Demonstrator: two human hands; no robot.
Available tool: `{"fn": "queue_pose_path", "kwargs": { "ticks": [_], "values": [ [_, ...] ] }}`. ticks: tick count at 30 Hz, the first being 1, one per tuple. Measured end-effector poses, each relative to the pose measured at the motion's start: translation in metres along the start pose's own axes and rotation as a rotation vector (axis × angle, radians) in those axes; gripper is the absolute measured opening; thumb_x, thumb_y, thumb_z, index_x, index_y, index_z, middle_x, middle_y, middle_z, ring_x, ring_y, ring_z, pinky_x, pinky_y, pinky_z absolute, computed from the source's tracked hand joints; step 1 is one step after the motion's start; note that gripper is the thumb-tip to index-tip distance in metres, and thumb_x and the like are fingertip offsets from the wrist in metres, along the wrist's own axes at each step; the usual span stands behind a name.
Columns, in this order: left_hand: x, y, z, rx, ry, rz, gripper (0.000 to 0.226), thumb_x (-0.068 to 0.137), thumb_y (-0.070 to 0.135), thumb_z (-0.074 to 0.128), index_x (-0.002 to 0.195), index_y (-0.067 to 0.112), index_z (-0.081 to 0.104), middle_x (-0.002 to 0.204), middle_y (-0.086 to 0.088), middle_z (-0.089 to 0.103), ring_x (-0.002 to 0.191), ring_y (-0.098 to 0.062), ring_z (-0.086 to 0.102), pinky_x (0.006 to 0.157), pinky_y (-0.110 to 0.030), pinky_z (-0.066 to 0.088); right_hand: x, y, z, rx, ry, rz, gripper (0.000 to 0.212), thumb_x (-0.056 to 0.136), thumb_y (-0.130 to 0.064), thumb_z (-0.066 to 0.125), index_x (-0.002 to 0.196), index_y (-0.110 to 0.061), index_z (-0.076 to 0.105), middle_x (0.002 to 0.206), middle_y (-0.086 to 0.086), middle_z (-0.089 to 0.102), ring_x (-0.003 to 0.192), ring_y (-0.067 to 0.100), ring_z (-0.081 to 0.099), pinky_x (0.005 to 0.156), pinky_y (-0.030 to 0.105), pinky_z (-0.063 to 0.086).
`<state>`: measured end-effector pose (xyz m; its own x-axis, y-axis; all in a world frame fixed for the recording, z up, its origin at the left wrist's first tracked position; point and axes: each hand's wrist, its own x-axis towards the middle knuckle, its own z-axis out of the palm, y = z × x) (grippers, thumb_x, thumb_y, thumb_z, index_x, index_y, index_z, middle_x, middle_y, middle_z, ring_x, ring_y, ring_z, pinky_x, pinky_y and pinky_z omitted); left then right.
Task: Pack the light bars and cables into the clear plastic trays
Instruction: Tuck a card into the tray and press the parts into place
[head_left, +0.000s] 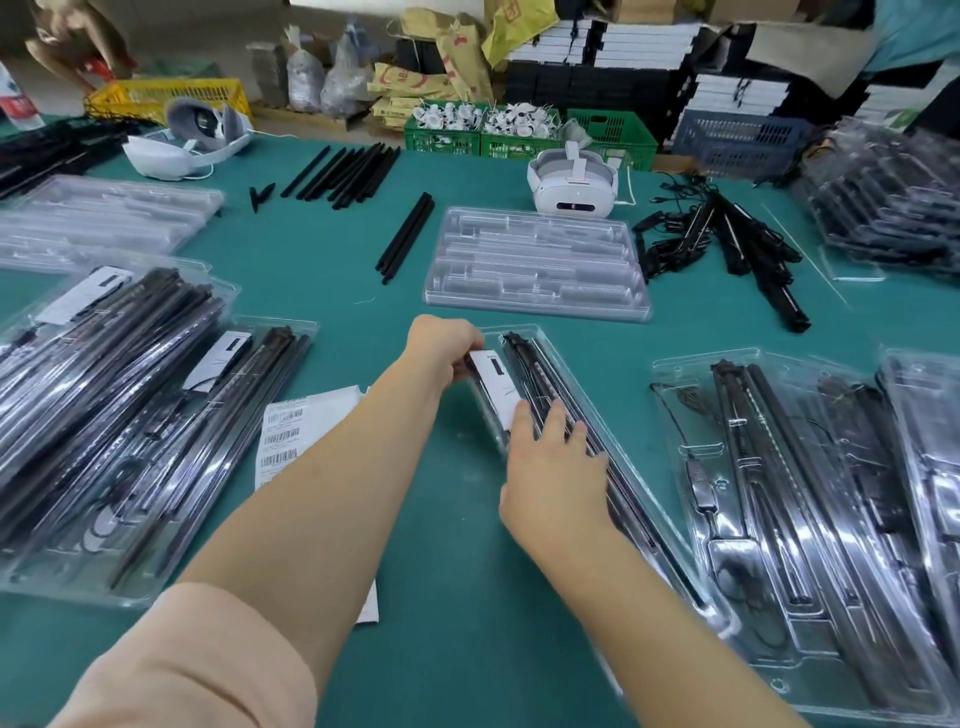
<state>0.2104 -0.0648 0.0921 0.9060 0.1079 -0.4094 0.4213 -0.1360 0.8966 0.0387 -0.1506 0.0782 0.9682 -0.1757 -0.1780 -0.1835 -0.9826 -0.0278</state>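
Left hand (441, 348) pinches the tray's (644, 512) far end; right hand (553, 467) presses flat on its bars (540, 384). Thin, flexible plastic: likely best gripped by the rims.

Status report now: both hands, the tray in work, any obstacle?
Left hand grips far end of clear tray, at white card. Right hand presses flat on light bars inside. Nothing blocking.
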Motion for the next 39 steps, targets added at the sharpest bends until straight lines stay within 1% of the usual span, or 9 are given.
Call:
{"fn": "queue_pose_path", "kwargs": {
  "ticks": [3, 7, 10, 12, 17, 21, 29, 33, 39],
  "values": [
    [-0.013, 0.020, -0.012, -0.155, -0.084, 0.139, 0.027, 0.093, 0.030, 0.066, 0.092, 0.003, 0.064, 0.063, -0.004, 0.066, 0.050, -0.013, 0.064, 0.050, -0.028, 0.057, -0.006, 0.004, -0.035, 0.059, 0.191, -0.068, 0.060, 0.092, -0.015, 0.051, 0.147, -0.010, 0.028, 0.124, 0.016, 0.057, 0.098, 0.036, 0.060, 0.067, 0.036, 0.043],
    [-0.036, 0.032, -0.031, -0.114, -0.211, 0.305, 0.068, 0.085, 0.076, 0.044, 0.125, 0.026, 0.067, 0.126, 0.002, 0.061, 0.114, -0.018, 0.057, 0.096, -0.042, 0.047, -0.007, 0.039, -0.078, 0.722, 0.235, -0.156, 0.025, 0.098, -0.020, 0.050, 0.122, -0.028, 0.053, 0.091, -0.013, 0.065, 0.076, 0.015, 0.059, 0.066, 0.032, 0.044],
    [-0.053, 0.009, -0.032, -0.092, -0.405, 0.202, 0.081, 0.081, 0.065, 0.066, 0.145, 0.026, 0.039, 0.137, 0.001, 0.055, 0.110, -0.023, 0.064, 0.091, -0.045, 0.054, 0.001, 0.062, -0.091, 1.433, 0.053, -0.183, 0.019, 0.102, -0.021, 0.055, 0.109, -0.036, 0.063, 0.100, -0.024, 0.072, 0.085, 0.003, 0.071, 0.072, 0.028, 0.059],
    [-0.061, -0.010, -0.026, -0.238, -0.553, 0.106, 0.054, 0.090, 0.038, 0.071, 0.130, 0.008, 0.049, 0.120, -0.012, 0.069, 0.090, -0.027, 0.072, 0.079, -0.045, 0.060, 0.010, 0.070, -0.081, 1.684, -0.088, -0.149, 0.020, 0.102, -0.019, 0.054, 0.112, -0.032, 0.065, 0.115, -0.015, 0.073, 0.088, 0.009, 0.074, 0.071, 0.028, 0.060],
    [-0.054, -0.047, -0.014, -0.269, -0.316, 0.054, 0.031, 0.090, 0.009, 0.073, 0.115, -0.004, 0.060, 0.087, -0.013, 0.076, 0.073, -0.023, 0.073, 0.071, -0.040, 0.062, 0.021, 0.082, -0.020, 1.381, -0.153, 0.080, 0.027, 0.096, -0.035, 0.065, 0.120, -0.021, 0.062, 0.104, 0.003, 0.076, 0.084, 0.020, 0.071, 0.074, 0.042, 0.060],
    [-0.046, -0.062, -0.013, -0.121, -0.243, 0.015, 0.077, 0.083, 0.018, 0.082, 0.144, -0.002, 0.040, 0.129, -0.020, 0.063, 0.109, -0.033, 0.067, 0.099, -0.051, 0.053, 0.014, 0.090, 0.012, 1.334, -0.323, 0.105, 0.030, 0.091, -0.024, 0.073, 0.117, -0.015, 0.061, 0.087, 0.002, 0.078, 0.063, 0.011, 0.067, 0.050, 0.022, 0.048],
    [-0.057, -0.078, 0.003, 0.438, -0.142, 0.366, 0.071, 0.085, 0.018, 0.077, 0.147, 0.019, 0.041, 0.141, -0.012, 0.050, 0.094, -0.013, 0.057, 0.076, -0.021, 0.045, 0.015, 0.084, 0.038, 0.864, 0.087, 0.196, 0.063, 0.089, -0.052, 0.068, 0.140, -0.018, 0.050, 0.086, -0.004, 0.069, 0.076, 0.010, 0.064, 0.061, 0.027, 0.043],
    [-0.079, -0.083, -0.011, 0.707, -0.094, 0.623, 0.047, 0.093, 0.021, 0.066, 0.138, 0.014, 0.053, 0.140, -0.008, 0.049, 0.135, -0.024, 0.040, 0.114, -0.035, 0.032, 0.006, 0.082, 0.053, 0.347, 0.251, 0.140, 0.066, 0.093, -0.065, 0.049, 0.142, -0.021, 0.047, 0.118, -0.002, 0.063, 0.105, 0.018, 0.062, 0.072, 0.032, 0.048],
    [-0.088, -0.078, -0.096, 0.754, 0.252, 0.651, 0.036, 0.097, 0.025, 0.059, 0.131, 0.013, 0.061, 0.131, -0.012, 0.051, 0.127, -0.027, 0.041, 0.109, -0.037, 0.031, -0.001, 0.079, 0.062, 0.265, 0.353, 0.088, 0.057, 0.096, -0.061, 0.045, 0.133, -0.019, 0.056, 0.109, -0.001, 0.051, 0.090, 0.015, 0.054, 0.061, 0.026, 0.045]
  ]
}}
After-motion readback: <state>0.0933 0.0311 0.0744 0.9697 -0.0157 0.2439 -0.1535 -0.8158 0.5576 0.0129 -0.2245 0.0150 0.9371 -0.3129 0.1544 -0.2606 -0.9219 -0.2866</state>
